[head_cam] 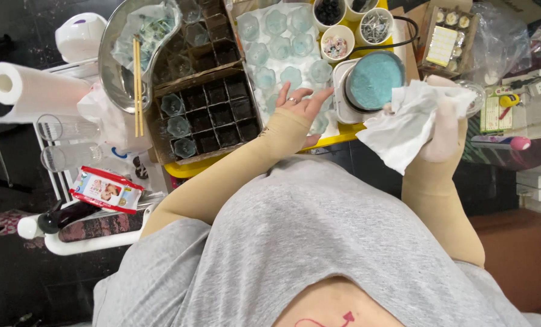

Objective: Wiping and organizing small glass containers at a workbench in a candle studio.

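R hand (pixel 443 130) clamps crumpled white tissue (pixel 403 124), at 4 o'clock from round blue-powder tin (pixel 374 80); L hand (pixel 303 106) spread flat, farther.

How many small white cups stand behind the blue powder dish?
4, though more may be cut off at the top edge: dark beads cup, one at the edge, metal bits cup, pastel beads cup.

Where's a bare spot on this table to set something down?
Hardly any. Only the yellow tray edge below the divided box shows bare. Left hand rests on the cup sheet; right hand holds a tissue beside the powder bowl.
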